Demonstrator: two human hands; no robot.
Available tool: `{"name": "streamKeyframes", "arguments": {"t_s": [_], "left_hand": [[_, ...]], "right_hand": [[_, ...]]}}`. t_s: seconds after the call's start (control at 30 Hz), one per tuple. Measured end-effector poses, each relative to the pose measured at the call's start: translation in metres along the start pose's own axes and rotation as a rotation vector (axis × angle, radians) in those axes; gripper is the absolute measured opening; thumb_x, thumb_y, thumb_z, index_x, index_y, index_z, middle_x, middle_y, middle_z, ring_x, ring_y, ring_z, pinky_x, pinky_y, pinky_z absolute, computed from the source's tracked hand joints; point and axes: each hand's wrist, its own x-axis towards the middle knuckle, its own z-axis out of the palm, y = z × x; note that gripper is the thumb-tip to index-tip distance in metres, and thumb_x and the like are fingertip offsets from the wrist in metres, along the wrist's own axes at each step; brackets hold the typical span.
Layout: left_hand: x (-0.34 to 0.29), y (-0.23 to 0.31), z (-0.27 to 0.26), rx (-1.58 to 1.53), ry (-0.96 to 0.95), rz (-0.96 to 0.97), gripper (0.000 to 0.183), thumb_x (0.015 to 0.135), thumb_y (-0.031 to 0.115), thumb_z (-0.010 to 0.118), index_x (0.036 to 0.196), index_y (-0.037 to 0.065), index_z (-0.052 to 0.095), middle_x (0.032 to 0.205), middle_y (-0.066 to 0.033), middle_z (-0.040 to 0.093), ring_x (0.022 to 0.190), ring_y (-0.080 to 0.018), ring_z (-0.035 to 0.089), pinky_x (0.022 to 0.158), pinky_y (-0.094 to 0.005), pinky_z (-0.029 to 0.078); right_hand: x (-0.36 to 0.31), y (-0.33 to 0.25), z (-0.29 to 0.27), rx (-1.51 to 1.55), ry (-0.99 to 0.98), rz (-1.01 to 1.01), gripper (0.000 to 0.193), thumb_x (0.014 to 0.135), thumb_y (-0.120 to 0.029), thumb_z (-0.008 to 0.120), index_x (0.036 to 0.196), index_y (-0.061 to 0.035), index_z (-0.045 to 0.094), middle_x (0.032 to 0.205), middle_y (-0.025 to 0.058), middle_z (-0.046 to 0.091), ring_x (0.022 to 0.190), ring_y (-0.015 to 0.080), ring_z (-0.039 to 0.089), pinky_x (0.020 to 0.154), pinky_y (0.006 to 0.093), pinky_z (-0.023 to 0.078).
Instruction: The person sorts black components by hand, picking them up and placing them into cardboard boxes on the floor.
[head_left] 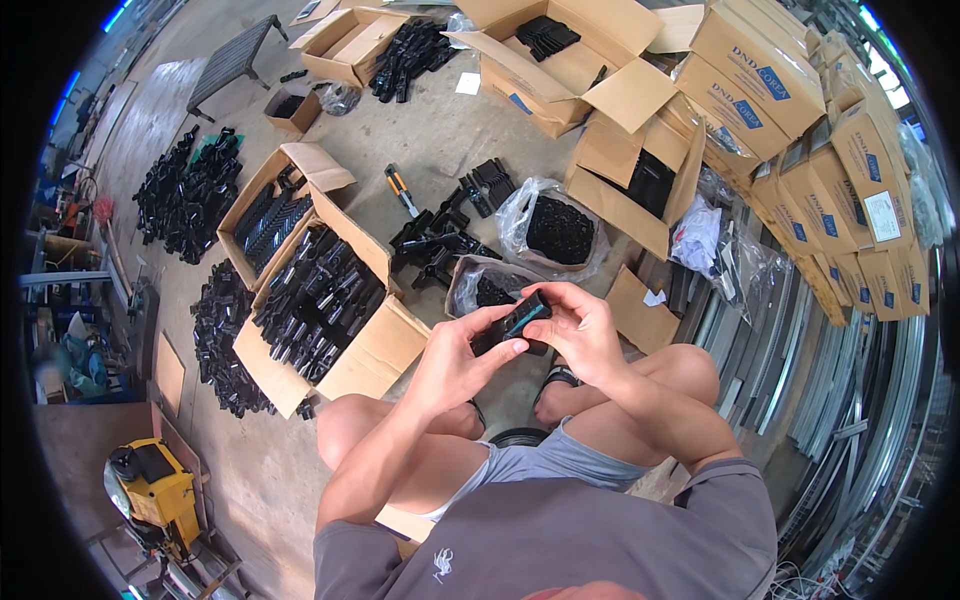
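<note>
Part (521, 318) — blk, glossy, blocky — sits btwn fingers (562, 293).

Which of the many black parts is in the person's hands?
The black part gripped between the left hand and right hand; others in view lie in boxes or floor heaps.

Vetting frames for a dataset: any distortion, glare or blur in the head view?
Head view: strong fisheye, the metal profiles at right bowing along the black rim; head view: bluish-white glare at both upper edges; head view: left hand and right hand fairly sharp, dark black part hiding fine detail.
</note>
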Motion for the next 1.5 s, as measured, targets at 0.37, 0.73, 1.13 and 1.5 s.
{"name": "streamKeyframes", "arguments": {"t_s": [0.37,0.73,1.13,1.5], "left_hand": [[0.000,0.015,-0.005,-0.017,0.015,-0.015,0.044,0.087,0.009,0.075,0.127,-0.001,0.060,0.101,-0.0044,0.069,0.090,-0.0068,0.060,0.079,-0.0249,0.049],[-0.004,0.017,-0.009,0.153,0.120,0.166,0.047,0.079,0.020,0.083,0.119,0.002,0.065,0.095,-0.0191,0.072,0.083,-0.0260,0.073,0.074,-0.0331,0.054],[-0.005,0.015,-0.005,0.202,0.121,0.184,0.044,0.081,0.013,0.081,0.119,-0.004,0.066,0.100,-0.0114,0.073,0.091,-0.0111,0.066,0.080,-0.0289,0.053],[-0.005,0.021,-0.012,0.087,0.009,0.142,0.079,0.072,0.017,0.089,0.139,0.001,0.051,0.120,-0.0143,0.068,0.109,-0.0176,0.063,0.092,-0.0307,0.050]], "right_hand": [[0.000,-0.011,0.004,0.015,0.011,-0.022,0.045,0.085,0.001,0.074,0.127,0.0053,0.057,0.111,0.0088,0.067,0.103,0.0116,0.063,0.091,0.0261,0.052],[0.000,-0.009,0.000,0.004,-0.052,-0.110,0.046,0.085,0.002,0.075,0.127,0.0044,0.057,0.116,0.0090,0.064,0.104,0.0127,0.062,0.091,0.0266,0.052],[0.000,-0.004,-0.003,0.016,-0.065,-0.053,0.049,0.081,-0.003,0.080,0.124,0.0036,0.058,0.115,0.0079,0.064,0.103,0.0123,0.063,0.090,0.0265,0.053],[-0.002,-0.004,-0.003,0.052,-0.033,-0.091,0.042,0.087,0.000,0.073,0.124,0.0059,0.056,0.114,0.0104,0.064,0.103,0.0136,0.063,0.089,0.0275,0.053]]}}
